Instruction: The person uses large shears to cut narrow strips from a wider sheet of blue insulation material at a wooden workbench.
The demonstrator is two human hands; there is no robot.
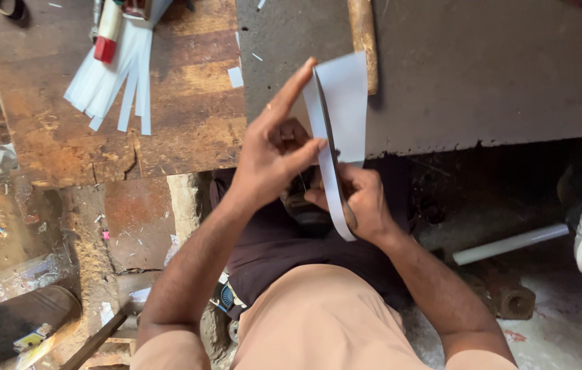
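I take this for a small, rough workshop, the kind where things are cut and put together by hand. The wooden table [188, 116] is worn, stained and chipped along its edge, and beside it lies a thick grey slab [483, 75] with a crumbling rim. A fan of cut white paper strips [116, 75] sits on the wood with small offcuts scattered around, next to a tube with a red cap [107, 31]. A wooden tool handle [363, 41] rests on the slab. Below, the floor [565, 322] is dirty and littered with scraps, a white pipe [510, 244] and a rusty cylinder [510, 298].
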